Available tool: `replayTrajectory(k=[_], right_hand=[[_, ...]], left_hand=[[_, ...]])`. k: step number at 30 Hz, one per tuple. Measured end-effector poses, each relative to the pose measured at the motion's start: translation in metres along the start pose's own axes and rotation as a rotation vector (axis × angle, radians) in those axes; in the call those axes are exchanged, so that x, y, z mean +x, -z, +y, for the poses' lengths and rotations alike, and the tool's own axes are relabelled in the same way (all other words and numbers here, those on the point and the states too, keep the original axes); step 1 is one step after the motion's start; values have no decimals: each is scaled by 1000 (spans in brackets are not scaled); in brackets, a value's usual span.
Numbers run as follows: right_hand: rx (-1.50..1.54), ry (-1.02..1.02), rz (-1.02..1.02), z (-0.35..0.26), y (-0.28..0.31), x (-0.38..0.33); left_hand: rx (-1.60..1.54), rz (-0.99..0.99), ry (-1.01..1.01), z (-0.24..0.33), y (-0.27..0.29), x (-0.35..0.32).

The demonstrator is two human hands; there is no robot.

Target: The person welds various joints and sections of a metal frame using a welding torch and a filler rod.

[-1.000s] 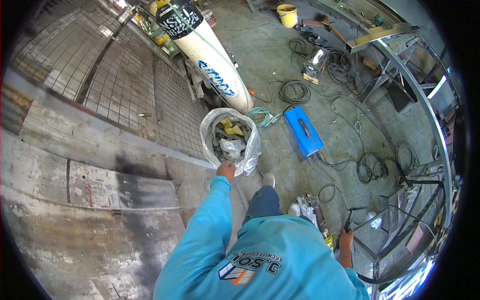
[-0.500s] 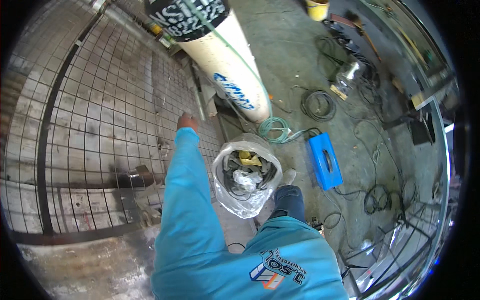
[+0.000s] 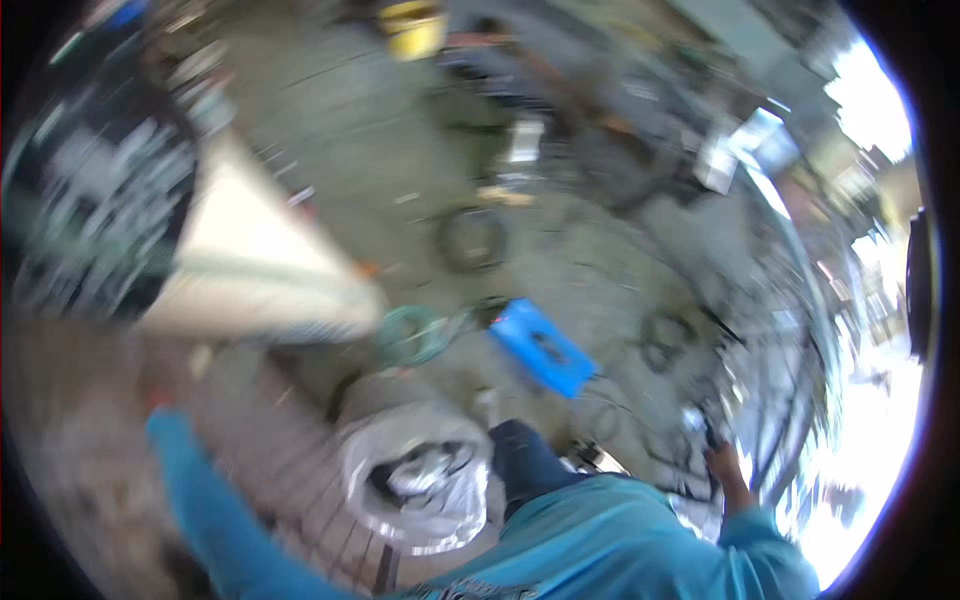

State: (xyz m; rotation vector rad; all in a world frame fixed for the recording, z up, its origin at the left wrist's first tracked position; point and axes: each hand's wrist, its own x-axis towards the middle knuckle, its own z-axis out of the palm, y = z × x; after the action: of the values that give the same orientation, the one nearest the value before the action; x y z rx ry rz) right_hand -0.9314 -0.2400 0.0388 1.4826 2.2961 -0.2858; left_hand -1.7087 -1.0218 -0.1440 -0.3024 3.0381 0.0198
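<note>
Left hand [image 3: 158,396] moved far left, grip too blurred to tell; lower right, right hand [image 3: 726,464] clasps something dark [image 3: 711,434]; grey floor [image 3: 600,270] mid-frame

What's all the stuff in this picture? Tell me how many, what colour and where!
gas cylinder: one, cream and black, upper left
bucket: one, yellow, top
cable coils: at least two, dark, floor
hose coil: one, green, by the cylinder's base
box: one, blue, middle
plastic bag: one, whitish, lower middle
dark thing: one, dark, in right hand
far-right clutter: too blurred to count
top: one, light blue, bottom
left hand: one, blurred, far left
right hand: one, brownish, lower right
</note>
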Motion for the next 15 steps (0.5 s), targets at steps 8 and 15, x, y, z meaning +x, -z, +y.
replayTrajectory(k=[8, 15], right_hand=[[269, -375, -114, -69, 14, -29], [412, -253, 15, -48, -50, -68]], left_hand=[[-805, -260, -430, 378, -27, -40], [-1169, -682, -649, 519, -1, -162]])
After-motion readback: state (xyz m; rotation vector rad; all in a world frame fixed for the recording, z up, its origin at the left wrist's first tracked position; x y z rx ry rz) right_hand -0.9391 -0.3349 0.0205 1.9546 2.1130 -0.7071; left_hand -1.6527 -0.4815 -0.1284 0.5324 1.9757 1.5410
